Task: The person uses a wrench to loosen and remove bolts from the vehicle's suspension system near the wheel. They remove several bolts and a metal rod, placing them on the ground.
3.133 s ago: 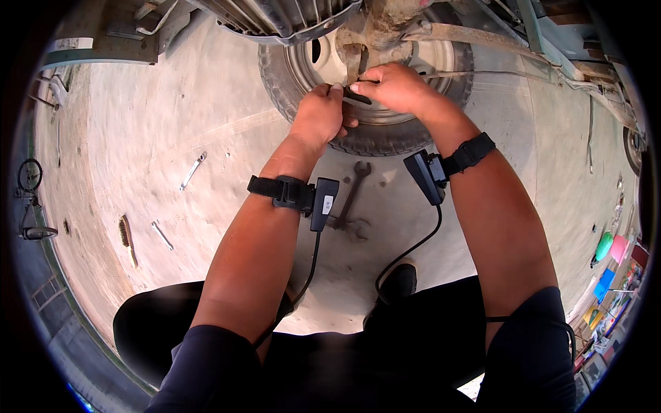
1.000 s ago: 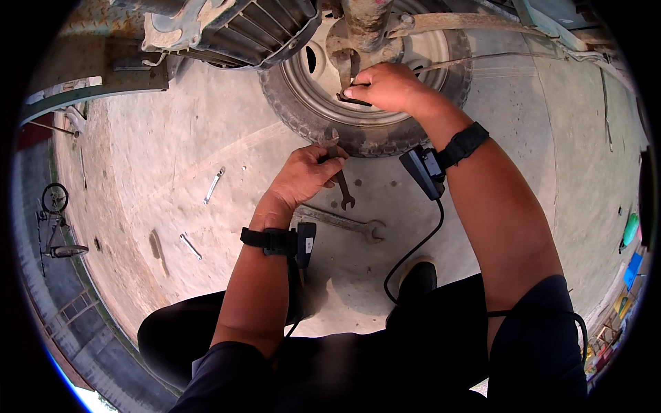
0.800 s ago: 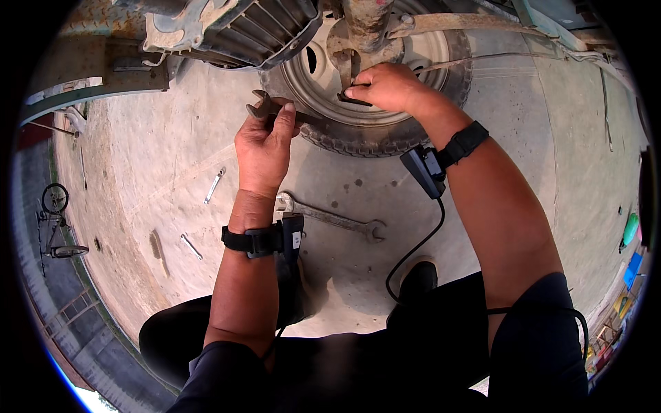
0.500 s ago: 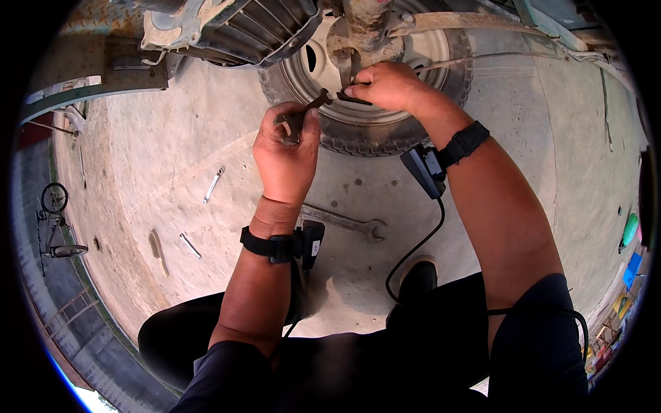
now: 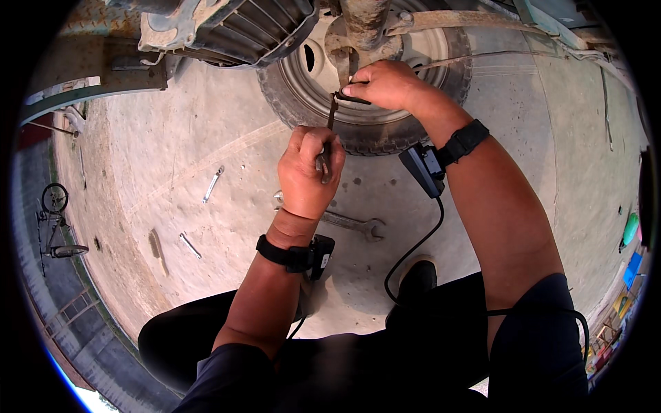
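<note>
My left hand (image 5: 306, 168) is closed round a dark, rusty wrench (image 5: 332, 117), seen nearly edge-on. Its far end points at the wheel hub and meets, or nearly meets, a small dark piece by my right fingertips. My right hand (image 5: 382, 86) reaches in from the right with thumb and fingers pinched on that dark piece (image 5: 354, 99), whose kind I cannot make out. Both hands work over the pale rim of a wheel (image 5: 313, 113) with a black tyre, just below a rusty shaft (image 5: 365, 24).
A large open-ended wrench (image 5: 351, 224) lies on the concrete floor below my left hand. Smaller spanners (image 5: 213, 184) lie to the left, near a flat strip (image 5: 157, 251). A finned metal housing (image 5: 241, 31) overhangs the far left, and a rusty bar (image 5: 468, 22) crosses far right.
My left hand has moved right and a little nearer to me, turning the wrench so its end now points at the dark piece. My right hand has stayed nearly still.
</note>
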A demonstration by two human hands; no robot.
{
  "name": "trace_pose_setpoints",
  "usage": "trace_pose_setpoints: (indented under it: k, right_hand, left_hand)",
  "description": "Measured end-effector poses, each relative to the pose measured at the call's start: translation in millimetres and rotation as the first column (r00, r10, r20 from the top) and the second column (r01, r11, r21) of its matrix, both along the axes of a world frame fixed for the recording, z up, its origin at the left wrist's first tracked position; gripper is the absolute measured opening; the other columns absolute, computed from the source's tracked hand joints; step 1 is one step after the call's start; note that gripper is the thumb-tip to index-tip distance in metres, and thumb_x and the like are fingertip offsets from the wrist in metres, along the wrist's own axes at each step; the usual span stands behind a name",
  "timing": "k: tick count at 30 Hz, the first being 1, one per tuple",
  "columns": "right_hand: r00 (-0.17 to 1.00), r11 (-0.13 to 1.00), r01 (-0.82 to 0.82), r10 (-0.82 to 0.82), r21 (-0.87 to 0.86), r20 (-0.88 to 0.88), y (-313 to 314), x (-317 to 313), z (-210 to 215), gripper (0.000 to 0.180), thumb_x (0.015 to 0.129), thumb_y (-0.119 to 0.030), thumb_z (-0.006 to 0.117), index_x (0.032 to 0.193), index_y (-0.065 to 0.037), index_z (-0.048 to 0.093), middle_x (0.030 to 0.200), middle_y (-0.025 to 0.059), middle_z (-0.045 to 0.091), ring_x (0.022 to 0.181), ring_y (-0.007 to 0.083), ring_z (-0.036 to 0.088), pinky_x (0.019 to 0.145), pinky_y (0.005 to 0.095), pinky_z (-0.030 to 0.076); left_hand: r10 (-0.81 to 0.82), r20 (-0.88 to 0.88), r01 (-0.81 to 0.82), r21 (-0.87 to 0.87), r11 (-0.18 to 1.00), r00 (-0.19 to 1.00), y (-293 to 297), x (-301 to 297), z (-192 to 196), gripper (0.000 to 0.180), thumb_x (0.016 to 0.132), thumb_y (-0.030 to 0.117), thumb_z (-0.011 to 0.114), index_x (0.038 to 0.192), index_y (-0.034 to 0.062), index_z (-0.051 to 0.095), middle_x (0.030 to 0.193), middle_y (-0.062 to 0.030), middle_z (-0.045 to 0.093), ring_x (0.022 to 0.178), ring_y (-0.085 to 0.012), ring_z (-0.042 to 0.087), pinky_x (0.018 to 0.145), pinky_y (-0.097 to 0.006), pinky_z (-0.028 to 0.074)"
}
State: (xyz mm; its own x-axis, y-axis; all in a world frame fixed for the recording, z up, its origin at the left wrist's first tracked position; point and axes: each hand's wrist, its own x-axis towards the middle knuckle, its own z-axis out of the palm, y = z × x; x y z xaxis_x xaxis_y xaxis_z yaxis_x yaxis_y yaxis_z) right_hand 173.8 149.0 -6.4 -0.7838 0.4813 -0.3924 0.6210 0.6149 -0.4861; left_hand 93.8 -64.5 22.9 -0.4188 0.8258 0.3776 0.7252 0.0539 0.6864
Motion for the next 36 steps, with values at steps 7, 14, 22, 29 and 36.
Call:
trace_pose_setpoints:
  k: [7, 14, 22, 29, 36]
  right_hand:
    - [1.0, 0.999, 0.017, -0.017, -0.039, 0.014, 0, -1, 3, 0.057, 0.088, -0.059, 0.061, 0.12, -0.013, 0.072, 0.116, 0.0128, 0.071, 0.11, 0.032, 0.065, 0.096, 0.0395, 0.05]
    - [0.999, 1.0, 0.01, -0.009, -0.025, 0.031, 0, -1, 2, 0.059, 0.087, -0.06, 0.061, 0.122, -0.013, 0.071, 0.118, 0.013, 0.071, 0.111, 0.0321, 0.065, 0.097, 0.0397, 0.05]
    - [1.0, 0.999, 0.001, 0.0, -0.037, 0.025, 1, -1, 3, 0.059, 0.087, -0.06, 0.061, 0.122, -0.014, 0.071, 0.118, 0.0127, 0.071, 0.112, 0.032, 0.065, 0.097, 0.0398, 0.049]
    - [1.0, 0.999, 0.007, -0.006, -0.032, 0.021, 0, -1, 3, 0.058, 0.088, -0.06, 0.06, 0.12, -0.013, 0.071, 0.116, 0.0124, 0.071, 0.111, 0.0321, 0.064, 0.097, 0.0404, 0.049]
    - [1.0, 1.0, -0.002, 0.002, -0.021, 0.01, 1, 0, 3, 0.058, 0.089, -0.06, 0.06, 0.119, -0.013, 0.072, 0.116, 0.013, 0.071, 0.111, 0.0322, 0.064, 0.096, 0.0403, 0.049]
  left_hand:
    - [0.006, -0.025, -0.006, -0.009, 1.0, 1.0, -1, 5, -3, 0.025, 0.083, -0.003, 0.071, 0.104, 0.0085, 0.065, 0.092, -0.0102, 0.061, 0.078, -0.0268, 0.064, 0.066, -0.034, 0.052]
    - [-0.012, -0.045, 0.012, -0.015, 1.0, 0.999, -1, 7, -7, 0.024, 0.084, -0.003, 0.07, 0.104, 0.008, 0.065, 0.094, -0.0107, 0.061, 0.079, -0.0272, 0.064, 0.066, -0.035, 0.052]
    - [-0.078, -0.127, 0.059, -0.143, 0.988, 0.989, -9, 13, -37, 0.024, 0.081, 0.005, 0.072, 0.102, 0.0121, 0.063, 0.096, -0.0091, 0.06, 0.086, -0.032, 0.062, 0.07, -0.041, 0.052]
    - [-0.125, -0.155, 0.106, -0.125, 0.987, 0.98, -7, 7, -45, 0.026, 0.082, 0.003, 0.073, 0.103, 0.0105, 0.059, 0.097, -0.0113, 0.059, 0.089, -0.035, 0.061, 0.073, -0.042, 0.051]
    - [-0.138, -0.104, 0.126, -0.11, 0.986, 0.985, 9, -3, -23, 0.022, 0.084, -0.001, 0.07, 0.1, 0.0089, 0.06, 0.089, -0.0112, 0.062, 0.082, -0.0364, 0.062, 0.07, -0.04, 0.051]
